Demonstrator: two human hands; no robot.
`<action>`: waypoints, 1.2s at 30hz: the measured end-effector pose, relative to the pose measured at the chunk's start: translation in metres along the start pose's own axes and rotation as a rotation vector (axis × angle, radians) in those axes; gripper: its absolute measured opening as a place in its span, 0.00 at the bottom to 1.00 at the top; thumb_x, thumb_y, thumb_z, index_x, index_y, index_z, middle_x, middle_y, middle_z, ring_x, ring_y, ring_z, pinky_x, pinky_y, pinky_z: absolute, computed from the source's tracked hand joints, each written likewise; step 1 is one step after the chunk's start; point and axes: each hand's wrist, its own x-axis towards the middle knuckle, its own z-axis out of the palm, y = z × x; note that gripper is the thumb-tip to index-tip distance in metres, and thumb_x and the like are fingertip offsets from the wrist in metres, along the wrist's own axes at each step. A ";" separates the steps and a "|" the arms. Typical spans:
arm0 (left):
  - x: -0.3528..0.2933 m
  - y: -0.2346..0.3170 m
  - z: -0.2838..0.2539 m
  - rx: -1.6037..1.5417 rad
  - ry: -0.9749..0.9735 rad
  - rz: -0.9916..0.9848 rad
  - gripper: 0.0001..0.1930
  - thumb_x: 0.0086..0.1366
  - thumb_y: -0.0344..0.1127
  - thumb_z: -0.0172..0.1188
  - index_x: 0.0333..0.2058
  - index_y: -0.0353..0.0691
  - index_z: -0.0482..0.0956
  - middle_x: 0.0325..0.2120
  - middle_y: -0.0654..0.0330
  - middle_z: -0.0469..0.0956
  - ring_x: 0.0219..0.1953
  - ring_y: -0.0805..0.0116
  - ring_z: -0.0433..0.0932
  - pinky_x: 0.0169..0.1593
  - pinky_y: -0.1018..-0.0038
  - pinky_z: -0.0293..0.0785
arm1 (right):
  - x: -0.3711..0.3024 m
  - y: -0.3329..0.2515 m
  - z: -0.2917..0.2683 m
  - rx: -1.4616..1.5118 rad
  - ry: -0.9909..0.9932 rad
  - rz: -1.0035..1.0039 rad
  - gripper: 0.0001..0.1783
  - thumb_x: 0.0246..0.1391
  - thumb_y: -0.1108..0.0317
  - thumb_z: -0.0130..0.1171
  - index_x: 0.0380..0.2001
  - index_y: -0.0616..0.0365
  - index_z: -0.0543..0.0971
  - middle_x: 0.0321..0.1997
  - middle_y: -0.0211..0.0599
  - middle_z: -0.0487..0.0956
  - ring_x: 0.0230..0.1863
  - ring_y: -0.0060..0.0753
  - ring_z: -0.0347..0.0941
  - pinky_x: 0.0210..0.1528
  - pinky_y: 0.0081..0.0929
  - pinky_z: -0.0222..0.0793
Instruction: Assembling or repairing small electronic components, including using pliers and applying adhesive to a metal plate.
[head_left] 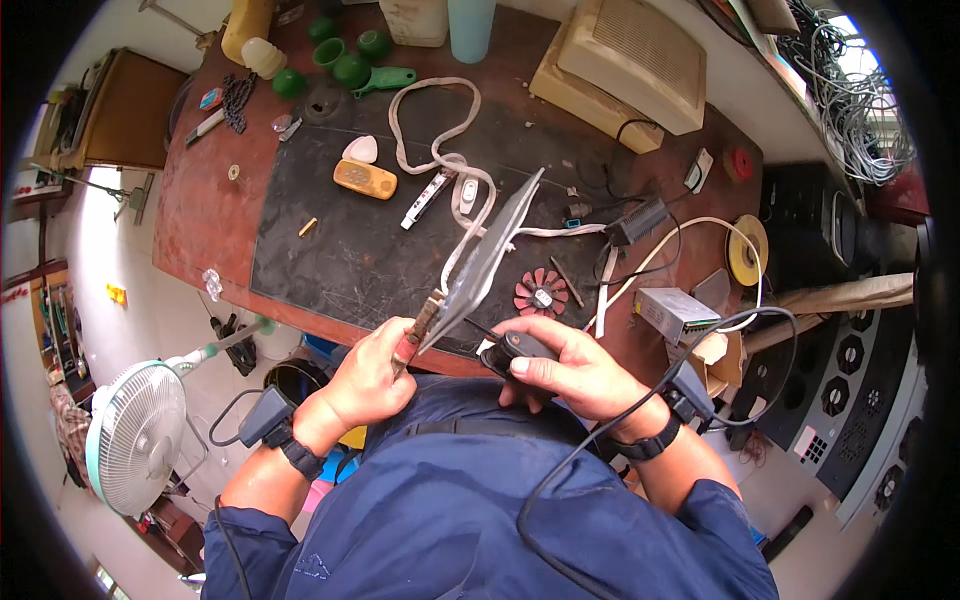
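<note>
Left hand point(372, 378) is curled tight around a pair of red-handled pliers point(418, 330), and their tip bites the lower corner of a thin grey sheet point(487, 260) that sticks up tilted over the near edge of the workbench point(200, 220). Right hand point(575, 372) has its fingers wrapped around a small black gadget point(520, 347), thumb on top, just beside the sheet's bottom end. A little red fan point(541, 292) lies on the black mat point(340, 255) close behind.

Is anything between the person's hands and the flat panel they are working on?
Nothing visible. The left hand holds pliers that meet the lower corner of the flat grey panel. The right hand holds a small black part just beneath that panel.
</note>
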 end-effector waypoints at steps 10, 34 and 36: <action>-0.005 0.008 -0.009 -0.189 -0.109 -0.138 0.26 0.48 0.20 0.49 0.51 0.36 0.67 0.40 0.53 0.76 0.46 0.59 0.77 0.53 0.67 0.72 | 0.001 -0.024 -0.001 0.450 -0.209 0.070 0.29 0.64 0.61 0.48 0.63 0.66 0.61 0.48 0.51 0.78 0.33 0.41 0.82 0.21 0.22 0.75; -0.019 0.018 -0.025 0.137 -0.069 0.060 0.29 0.45 0.17 0.48 0.51 0.35 0.67 0.39 0.54 0.75 0.39 0.61 0.76 0.47 0.69 0.73 | 0.006 -0.006 0.005 0.560 -0.343 0.102 0.24 0.65 0.62 0.49 0.60 0.62 0.64 0.42 0.56 0.78 0.22 0.40 0.77 0.13 0.22 0.64; -0.024 0.014 -0.020 0.092 -0.058 0.033 0.28 0.46 0.17 0.47 0.50 0.35 0.67 0.38 0.54 0.75 0.39 0.62 0.76 0.47 0.69 0.73 | 0.005 -0.007 0.006 0.538 -0.307 0.122 0.22 0.66 0.64 0.50 0.59 0.63 0.65 0.39 0.52 0.79 0.21 0.35 0.76 0.14 0.21 0.63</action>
